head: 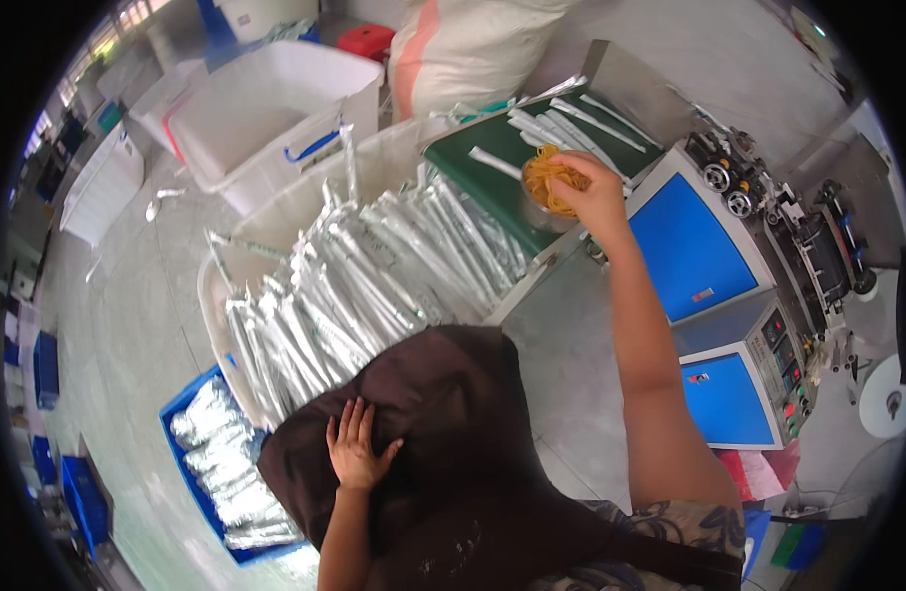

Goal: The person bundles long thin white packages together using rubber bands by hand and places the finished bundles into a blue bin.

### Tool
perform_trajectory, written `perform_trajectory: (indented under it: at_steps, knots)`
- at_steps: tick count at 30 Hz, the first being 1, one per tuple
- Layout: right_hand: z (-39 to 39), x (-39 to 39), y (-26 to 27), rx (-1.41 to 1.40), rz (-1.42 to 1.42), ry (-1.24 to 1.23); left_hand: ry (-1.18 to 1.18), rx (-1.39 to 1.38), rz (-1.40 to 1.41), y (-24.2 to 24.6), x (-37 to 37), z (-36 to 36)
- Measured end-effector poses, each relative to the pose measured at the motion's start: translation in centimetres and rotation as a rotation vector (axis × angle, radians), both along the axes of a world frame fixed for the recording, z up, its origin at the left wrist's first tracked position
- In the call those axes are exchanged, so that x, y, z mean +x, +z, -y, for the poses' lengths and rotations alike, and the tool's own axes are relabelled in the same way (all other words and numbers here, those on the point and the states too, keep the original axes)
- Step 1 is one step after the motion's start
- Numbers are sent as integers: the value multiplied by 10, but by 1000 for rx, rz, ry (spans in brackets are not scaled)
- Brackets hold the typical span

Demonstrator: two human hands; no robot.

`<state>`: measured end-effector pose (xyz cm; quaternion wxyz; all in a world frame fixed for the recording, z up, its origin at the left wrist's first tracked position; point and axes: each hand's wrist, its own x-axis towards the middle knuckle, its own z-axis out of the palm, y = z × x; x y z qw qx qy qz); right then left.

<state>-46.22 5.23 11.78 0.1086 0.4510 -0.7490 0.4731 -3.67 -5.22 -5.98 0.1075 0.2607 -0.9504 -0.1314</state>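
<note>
My right hand (592,188) reaches over the green belt, its fingertips among yellow rubber bands (543,181) in a round metal cup (545,219). Whether the fingers grip any band cannot be made out. Close to the cup, slim white wrapped packs (582,139) lie on the green conveyor belt (477,166); a single pack (495,162) points at its rim. My left hand (358,443) rests flat, fingers spread, on the dark brown apron (431,399) over my lap. Before me, a large white tub (211,295) holds many long, shiny plastic-wrapped bundles (364,273).
A blue crate (174,436) of silvery packs (228,465) stands left of the tub. To the right is a machine with blue doors (689,244), metal rollers (726,188) and a button panel (782,362). Farther off are a white bin (276,96) and a big woven sack (475,52).
</note>
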Motion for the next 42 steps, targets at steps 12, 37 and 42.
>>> perform_trajectory:
  at_steps: [12, 37, 42]
  knots:
    - [-30, 284, -116, 406, 319, 825, 69, 46, -300, 7, 13, 42]
    - [120, 199, -165, 541, -33, -83, 127, 44, -461, -9, 23, 27]
    - [182, 172, -164, 1085, 285, -88, 109, 41, -461, -11, 20, 30]
